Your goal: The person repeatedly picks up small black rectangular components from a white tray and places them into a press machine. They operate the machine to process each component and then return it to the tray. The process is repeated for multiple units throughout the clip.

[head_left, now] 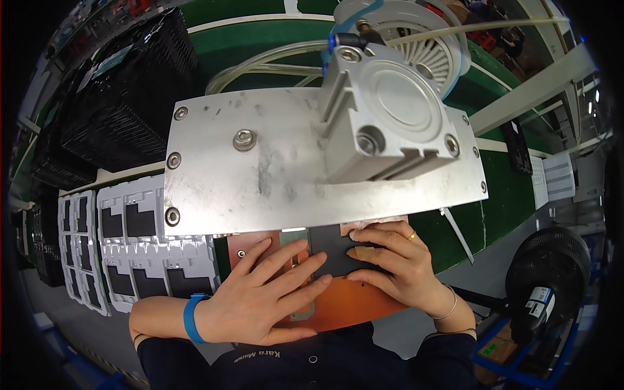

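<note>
My left hand [263, 296] lies with its fingers spread over the left part of an orange-brown fixture plate [351, 305], just below a metal press. Some fingertips reach the edge of a dark grey flat sheet [328, 252]. On the right, my right hand [396, 263] rests on that sheet with its fingers stretched toward the left, one of them wrapped in a tan finger covering. A pinkish block [348, 229] shows at the far edge by its fingertips. Above both hands is the press's silver top plate [260, 169] with an air cylinder [400, 110], hiding the fixture's far part.
White moulded trays [156, 244] with dark sheets in their pockets stand at the left. Black crates [123, 91] are stacked behind them. Clear hoses [266, 65] and a white fan [422, 45] are beyond the press. A black round machine [546, 266] stands to the right.
</note>
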Demonstrator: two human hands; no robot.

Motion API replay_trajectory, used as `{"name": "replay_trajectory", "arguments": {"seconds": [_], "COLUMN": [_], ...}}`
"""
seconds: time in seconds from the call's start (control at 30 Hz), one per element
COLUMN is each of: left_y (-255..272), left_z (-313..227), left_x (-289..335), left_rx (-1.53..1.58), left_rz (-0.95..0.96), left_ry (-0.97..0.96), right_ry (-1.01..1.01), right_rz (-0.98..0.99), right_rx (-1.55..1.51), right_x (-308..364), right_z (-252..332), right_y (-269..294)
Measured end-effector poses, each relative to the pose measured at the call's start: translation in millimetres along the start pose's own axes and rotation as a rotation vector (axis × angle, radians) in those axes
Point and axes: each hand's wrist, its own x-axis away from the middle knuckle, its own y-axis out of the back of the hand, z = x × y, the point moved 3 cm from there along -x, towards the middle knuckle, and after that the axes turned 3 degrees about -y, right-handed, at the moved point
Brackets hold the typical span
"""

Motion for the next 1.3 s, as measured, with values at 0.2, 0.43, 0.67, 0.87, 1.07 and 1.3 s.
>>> {"name": "replay_trajectory", "arguments": {"seconds": [0.2, 0.43, 0.67, 0.87, 1.07, 1.3], "left_y": [1.2, -2.8, -5.4, -6.1, -2.7, 1.2], "left_z": [0.4, 0.5, 0.7, 0.1, 0.0, -0.4], "left_x": [-0.3, 2.6, 4.4, 6.6, 2.8, -0.4], "left_rx": [0.028, 0.029, 0.027, 0.011, 0.015, 0.026], "left_rz": [-0.02, -0.037, -0.002, 0.021, -0.02, -0.035], "left_ry": [0.004, 0.02, 0.013, 0.021, 0.015, 0.007], "right_ry": [-0.014, -0.011, -0.005, -0.036, -0.041, -0.097], "right_rz": [0.024, 0.017, -0.005, 0.045, 0.021, 0.169], "right_rx": [0.021, 0.053, 0.051, 0.037, -0.001, -0.06], "right_x": [1.5, 3.9, 5.1, 3.1, 4.6, -5.3], "right_z": [0.9, -1.3, -2.5, -0.6, -3.0, 2.8], "right_y": [0.7, -1.9, -2.0, 0.7, -1.5, 3.6]}}
